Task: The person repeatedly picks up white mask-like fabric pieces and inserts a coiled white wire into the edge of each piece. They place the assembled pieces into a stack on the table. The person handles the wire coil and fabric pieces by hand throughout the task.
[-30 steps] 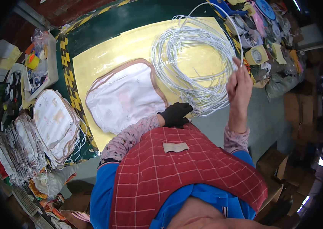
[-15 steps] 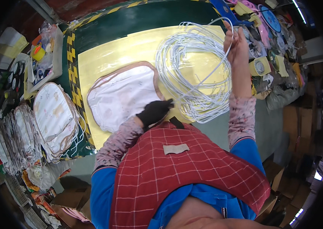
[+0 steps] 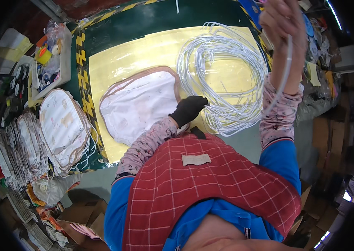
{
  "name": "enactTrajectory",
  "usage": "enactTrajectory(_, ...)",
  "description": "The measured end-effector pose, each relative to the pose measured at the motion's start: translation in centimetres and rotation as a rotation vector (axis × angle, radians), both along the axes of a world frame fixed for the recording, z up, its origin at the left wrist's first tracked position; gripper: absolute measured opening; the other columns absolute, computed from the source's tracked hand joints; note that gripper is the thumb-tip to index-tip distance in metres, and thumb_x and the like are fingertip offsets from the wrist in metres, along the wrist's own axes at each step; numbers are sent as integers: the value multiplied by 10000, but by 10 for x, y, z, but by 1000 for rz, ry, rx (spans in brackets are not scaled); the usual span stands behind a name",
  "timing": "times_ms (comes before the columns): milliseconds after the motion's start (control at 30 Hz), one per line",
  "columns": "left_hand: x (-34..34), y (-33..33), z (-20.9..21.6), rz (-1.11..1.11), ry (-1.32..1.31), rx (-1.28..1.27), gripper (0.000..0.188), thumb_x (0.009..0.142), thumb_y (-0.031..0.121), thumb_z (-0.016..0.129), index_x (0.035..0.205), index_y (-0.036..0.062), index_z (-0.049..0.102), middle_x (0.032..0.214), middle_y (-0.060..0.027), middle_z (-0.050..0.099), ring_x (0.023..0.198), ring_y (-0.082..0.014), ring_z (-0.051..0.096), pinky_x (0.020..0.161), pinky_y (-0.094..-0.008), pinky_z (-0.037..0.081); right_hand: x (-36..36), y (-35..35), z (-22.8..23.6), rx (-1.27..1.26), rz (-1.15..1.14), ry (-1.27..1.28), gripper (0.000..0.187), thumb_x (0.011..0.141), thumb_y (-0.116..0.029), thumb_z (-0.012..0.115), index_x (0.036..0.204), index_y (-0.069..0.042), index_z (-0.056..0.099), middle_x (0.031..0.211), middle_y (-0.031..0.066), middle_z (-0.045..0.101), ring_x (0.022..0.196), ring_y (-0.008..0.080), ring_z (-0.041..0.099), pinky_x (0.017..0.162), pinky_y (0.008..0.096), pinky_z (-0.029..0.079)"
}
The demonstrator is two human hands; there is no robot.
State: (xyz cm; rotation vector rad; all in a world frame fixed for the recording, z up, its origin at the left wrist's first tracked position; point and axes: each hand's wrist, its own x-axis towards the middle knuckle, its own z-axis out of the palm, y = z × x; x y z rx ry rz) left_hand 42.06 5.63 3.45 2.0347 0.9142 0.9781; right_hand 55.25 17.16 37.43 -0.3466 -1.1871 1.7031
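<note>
"Head view — where was the white cord point(image 3: 287, 69)?"
"It hung right of the coil point(image 3: 222, 120), from the right hand point(image 3: 283, 21) closed on it."
"And the gloved left hand point(image 3: 188, 109)?"
"At the coil's lower-left edge — whether it gripped anything, I couldn't tell."

Right arm point(image 3: 280, 113) outstretched, left arm point(image 3: 149, 141) bent

At mid-frame, a black glove point(image 3: 188, 110), white fabric panels point(image 3: 141, 104) edged brown, white cords point(image 3: 229, 123) over a yellow sheet point(image 3: 139, 52). Below: red apron point(image 3: 210, 188) checked in white, pink floral sleeves point(image 3: 149, 134). Top: dark green tabletop point(image 3: 147, 20), black-and-yellow striped tape point(image 3: 84, 85).
</note>
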Motion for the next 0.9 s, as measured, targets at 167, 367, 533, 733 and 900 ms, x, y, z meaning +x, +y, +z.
enactTrajectory(167,-62,-17,24,-184,693,-108,198,851,218,509,993,151,629,838,-96,639,812,-283,629,656,-387,503,65,3,-27,45,146,-23,402,992,-156,305,1285,118,344,494,-28,432,263,36,340,247,148,333)
enactTrajectory(367,-121,26,-55,231,402,-22,388,783,183,611,1163,113,567,1095,-135,615,984,-297,591,808,-401,483,44,-30,-157,-109,-449,-704,412,932,-176,480,1308,-10,466,517,-101,359,380,-17,288,360,157,190)
enactTrajectory(533,-128,100,-86,393,698,157,205,691,105,609,893,78,583,963,-122,564,883,-297,587,720,-425,491,59,-79,-172,-53,-593,-684,412,922,-133,459,1293,46,438,462,-20,432,319,28,314,304,179,222)
enactTrajectory(733,-157,125,-66,412,399,-136,281,765,170,577,1006,33,620,996,-142,615,940,-348,585,830,-390,470,75,-128,-158,-38,-583,-565,429,939,-143,443,1297,88,401,480,-50,378,334,15,290,317,178,219)
enactTrajectory(900,-179,100,60,454,-167,-367,268,892,168,493,1077,-19,544,969,-149,594,931,-254,572,827,-312,439,94,-155,-141,-75,-629,-400,398,958,-138,429,1265,116,422,486,-83,320,356,2,260,329,174,205)
